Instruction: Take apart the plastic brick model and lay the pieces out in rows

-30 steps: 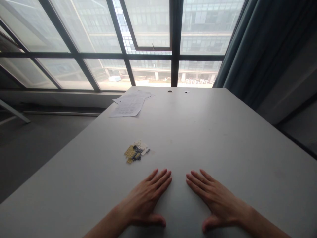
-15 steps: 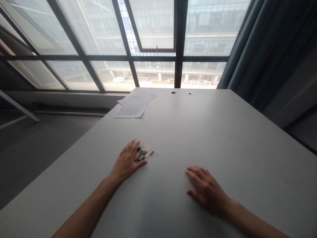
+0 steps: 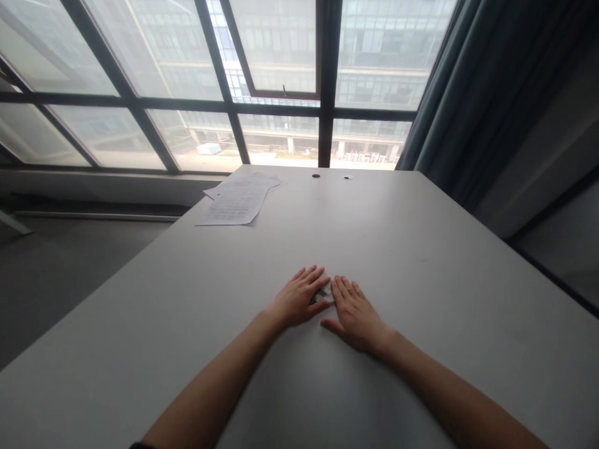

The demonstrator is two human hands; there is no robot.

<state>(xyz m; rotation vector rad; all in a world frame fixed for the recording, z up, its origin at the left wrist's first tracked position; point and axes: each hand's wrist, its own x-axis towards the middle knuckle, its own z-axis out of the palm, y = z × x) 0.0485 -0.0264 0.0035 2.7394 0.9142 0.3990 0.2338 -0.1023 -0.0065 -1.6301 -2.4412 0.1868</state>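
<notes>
A small pile of flat printed pieces [image 3: 323, 295], pale and dark grey, lies on the white table [image 3: 299, 231] between my two hands. Most of it is covered, and I cannot make out the exact kind of piece. My left hand [image 3: 302, 296] rests palm down over the pile's left side, fingers stretched forward and thumb out along its near side. My right hand [image 3: 354, 312] lies flat against the right side, its fingers straight and its thumb spread toward the left thumb. Neither hand is closed round anything.
Overlapping printed paper sheets [image 3: 236, 202] lie at the table's far left. Two round cable holes are near the back edge, one dark [image 3: 316, 176] and one partly covered [image 3: 347, 178]. Windows [image 3: 281, 137] stand behind the table, and a dark blue curtain [image 3: 449, 93] hangs at the right.
My left hand has moved right along with the pile of pieces. My right hand has come left and forward to meet it. The view has shifted slightly to the right.
</notes>
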